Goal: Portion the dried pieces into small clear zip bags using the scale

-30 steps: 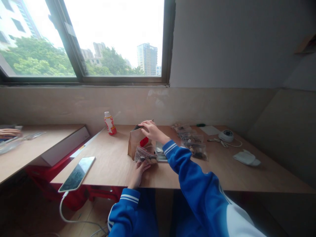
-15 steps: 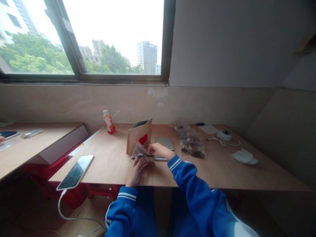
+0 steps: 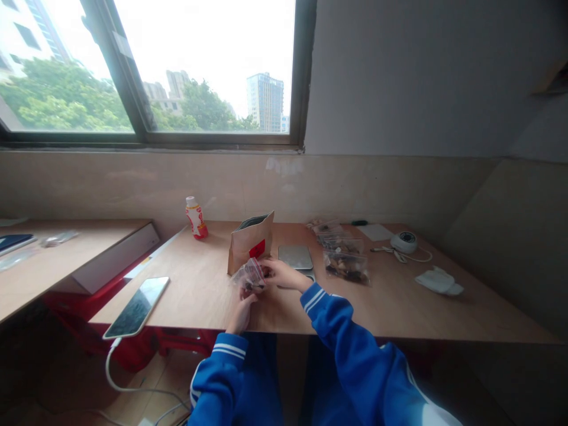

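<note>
Between my hands is a clear zip bag [image 3: 249, 274] with a red strip along its top and some dark pieces inside. My left hand [image 3: 243, 305] grips it from below, fingers closed on its lower part. At the bag's right side my right hand [image 3: 277, 273] is closed on its edge. Just behind stands a brown paper pouch [image 3: 243, 248] with a red label and an open top. A flat silver scale [image 3: 296, 257] lies behind my right hand. To its right are several filled zip bags [image 3: 346, 266] in a row.
A phone [image 3: 138, 307] on a white cable lies at the table's front left edge. Farther back stands a red and white bottle [image 3: 196, 219]. On the right are a small white round device [image 3: 403, 241] with a cord, a sheet of paper [image 3: 375, 232] and a crumpled white tissue [image 3: 439, 281].
The zip bag has turned, so its red-striped top now shows upright. My right hand has moved slightly left and lower against it. My left hand stays below.
</note>
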A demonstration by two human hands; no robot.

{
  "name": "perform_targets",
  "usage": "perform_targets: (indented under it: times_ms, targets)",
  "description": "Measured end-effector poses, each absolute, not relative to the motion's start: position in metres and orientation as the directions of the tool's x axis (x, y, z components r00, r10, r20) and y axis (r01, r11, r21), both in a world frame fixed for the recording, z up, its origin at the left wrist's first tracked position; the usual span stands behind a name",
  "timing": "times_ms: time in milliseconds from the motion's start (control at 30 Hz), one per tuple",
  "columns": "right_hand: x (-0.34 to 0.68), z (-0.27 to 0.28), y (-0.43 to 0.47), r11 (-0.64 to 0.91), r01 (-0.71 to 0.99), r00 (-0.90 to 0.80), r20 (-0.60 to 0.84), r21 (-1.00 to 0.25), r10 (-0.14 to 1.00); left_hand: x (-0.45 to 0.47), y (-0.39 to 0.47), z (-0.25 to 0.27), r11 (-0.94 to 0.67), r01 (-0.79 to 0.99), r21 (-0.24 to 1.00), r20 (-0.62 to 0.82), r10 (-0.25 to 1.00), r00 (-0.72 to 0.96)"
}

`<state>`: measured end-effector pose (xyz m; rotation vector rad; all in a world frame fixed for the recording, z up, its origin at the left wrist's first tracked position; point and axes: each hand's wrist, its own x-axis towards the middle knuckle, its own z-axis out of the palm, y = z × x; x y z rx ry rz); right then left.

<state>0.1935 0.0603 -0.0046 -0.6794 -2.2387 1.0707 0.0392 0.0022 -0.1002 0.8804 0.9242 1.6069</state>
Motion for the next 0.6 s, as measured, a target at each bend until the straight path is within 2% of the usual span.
perform_targets:
  times_ms: [133,300,400,600]
  targets:
    - [0.194,-0.010,0.063,0.516,0.123,-0.740,0.268,-0.847,0.617,0.041,-0.001,-0.099,-0.128,-0.326,0.937,0.112,0.991,-0.067]
    - [0.197,-0.014,0.062,0.365,0.005,-0.726,0.247,-0.931,0.642,0.045,-0.007,-0.088,-0.096,-0.222,0.970,0.099,0.995,0.005]
    - [0.201,-0.011,0.059,0.348,0.053,-0.720,0.206,-0.936,0.663,0.046,-0.010,-0.083,-0.096,-0.198,0.975,0.099,0.995,0.005]
    - [0.208,-0.004,0.057,0.441,0.236,-0.711,0.156,-0.866,0.686,0.047,-0.010,-0.081,-0.129,-0.236,0.963,0.129,0.992,-0.015]
